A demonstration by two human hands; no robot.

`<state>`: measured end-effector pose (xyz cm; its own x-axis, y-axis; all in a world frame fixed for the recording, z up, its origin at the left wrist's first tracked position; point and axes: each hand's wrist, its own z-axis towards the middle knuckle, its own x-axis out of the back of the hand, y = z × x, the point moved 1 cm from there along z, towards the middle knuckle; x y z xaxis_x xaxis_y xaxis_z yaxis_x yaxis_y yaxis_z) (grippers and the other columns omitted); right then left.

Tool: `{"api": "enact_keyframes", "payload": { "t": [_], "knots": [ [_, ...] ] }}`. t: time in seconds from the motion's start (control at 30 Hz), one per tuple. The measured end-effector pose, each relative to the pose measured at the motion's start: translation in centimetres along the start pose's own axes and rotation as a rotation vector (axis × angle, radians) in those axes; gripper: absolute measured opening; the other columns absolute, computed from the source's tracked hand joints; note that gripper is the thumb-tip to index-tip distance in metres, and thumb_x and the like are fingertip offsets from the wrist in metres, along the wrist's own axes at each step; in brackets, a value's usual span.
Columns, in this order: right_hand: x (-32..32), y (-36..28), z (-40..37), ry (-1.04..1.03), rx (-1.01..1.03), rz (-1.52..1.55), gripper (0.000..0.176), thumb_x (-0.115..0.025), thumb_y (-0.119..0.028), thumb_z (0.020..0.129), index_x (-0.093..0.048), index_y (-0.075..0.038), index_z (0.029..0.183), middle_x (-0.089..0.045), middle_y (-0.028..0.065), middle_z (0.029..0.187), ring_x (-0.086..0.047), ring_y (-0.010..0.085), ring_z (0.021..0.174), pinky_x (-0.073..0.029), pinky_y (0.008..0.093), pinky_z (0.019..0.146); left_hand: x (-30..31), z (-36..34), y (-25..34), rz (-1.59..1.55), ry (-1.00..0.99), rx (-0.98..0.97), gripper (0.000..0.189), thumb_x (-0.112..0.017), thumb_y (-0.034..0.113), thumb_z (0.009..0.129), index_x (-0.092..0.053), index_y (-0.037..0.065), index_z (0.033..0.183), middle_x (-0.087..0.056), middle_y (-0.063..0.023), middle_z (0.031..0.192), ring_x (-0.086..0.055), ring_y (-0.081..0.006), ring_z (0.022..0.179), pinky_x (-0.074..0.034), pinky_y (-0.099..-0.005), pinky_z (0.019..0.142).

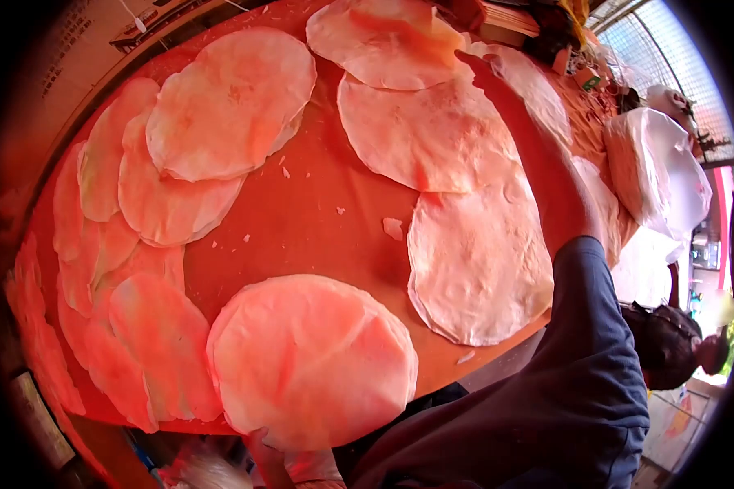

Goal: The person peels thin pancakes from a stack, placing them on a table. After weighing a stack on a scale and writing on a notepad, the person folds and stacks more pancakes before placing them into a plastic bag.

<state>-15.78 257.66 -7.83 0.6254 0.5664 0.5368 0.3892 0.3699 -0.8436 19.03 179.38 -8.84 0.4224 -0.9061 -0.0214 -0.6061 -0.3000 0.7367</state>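
Note:
My right hand (pixel 483 69) is at the end of my outstretched arm, its fingers closed at the edge of a pale round sheet (pixel 383 41) at the top. That sheet is creased near my fingers. At the bottom, my left hand (pixel 263 450) grips the lower edge of a thick stack of round sheets (pixel 310 359), with part of the hand hidden under it. Two more thin sheets, one (pixel 424 134) overlapping another (pixel 481 261), lie left of my right forearm.
Several overlapping sheets (pixel 232 102) cover the left side of the red-orange table (pixel 302 220). Small scraps lie mid-table. White wrapped bundles (pixel 656 167) stand at the right, near another person (pixel 669 342). Cluttered items (pixel 587 77) sit at the upper right.

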Motion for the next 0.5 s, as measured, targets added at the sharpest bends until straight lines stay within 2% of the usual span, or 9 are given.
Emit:
{"api": "enact_keyframes", "payload": {
  "t": [0.23, 0.3, 0.37, 0.5],
  "knots": [
    [-2.4, -3.7, 4.4, -0.067, 0.173, -0.108, 0.037, -0.073, -0.04, 0.076, -0.054, -0.008, 0.073, -0.051, 0.0019, 0.058, -0.048, 0.0128, 0.045, -0.037, 0.0258, 0.041, -0.9, -0.4, 1.1, 0.059, -0.03, 0.013, 0.06, -0.052, 0.015, 0.067, -0.051, -0.003, 0.124, -0.055, -0.0126, 0.122, -0.054, -0.0287, 0.113, -0.045, -0.041, 0.096],
    [-1.8, -6.5, 4.8, -0.089, 0.357, -0.12, 0.035, -0.071, -0.039, 0.077, -0.058, -0.007, 0.074, -0.054, 0.003, 0.058, -0.051, 0.0135, 0.046, -0.039, 0.0259, 0.041, -0.4, -0.2, 1.0, 0.032, -0.049, 0.04, 0.06, -0.052, 0.015, 0.067, -0.051, -0.003, 0.124, -0.055, -0.0128, 0.122, -0.054, -0.029, 0.112, -0.046, -0.0415, 0.096],
    [-1.0, -9.3, 5.7, -0.098, 0.651, -0.126, 0.027, -0.069, -0.032, 0.079, -0.061, -0.006, 0.079, -0.058, 0.0035, 0.063, -0.056, 0.0141, 0.053, -0.043, 0.0265, 0.046, 0.8, 0.4, 0.4, -0.04, -0.06, 0.092, 0.06, -0.052, 0.014, 0.067, -0.05, -0.004, 0.125, -0.055, -0.0131, 0.122, -0.055, -0.0294, 0.112, -0.046, -0.0421, 0.096],
    [0.8, -15.4, 6.3, -0.123, 1.227, -0.149, 0.015, -0.067, -0.019, 0.083, -0.068, -0.006, 0.09, -0.066, 0.0045, 0.073, -0.065, 0.0151, 0.067, -0.052, 0.0277, 0.058, 2.6, 1.1, -0.5, -0.007, -0.118, 0.069, 0.055, -0.052, 0.013, 0.071, -0.051, -0.003, 0.124, -0.056, -0.012, 0.12, -0.055, -0.0286, 0.111, -0.047, -0.0414, 0.096]
  ]
}}
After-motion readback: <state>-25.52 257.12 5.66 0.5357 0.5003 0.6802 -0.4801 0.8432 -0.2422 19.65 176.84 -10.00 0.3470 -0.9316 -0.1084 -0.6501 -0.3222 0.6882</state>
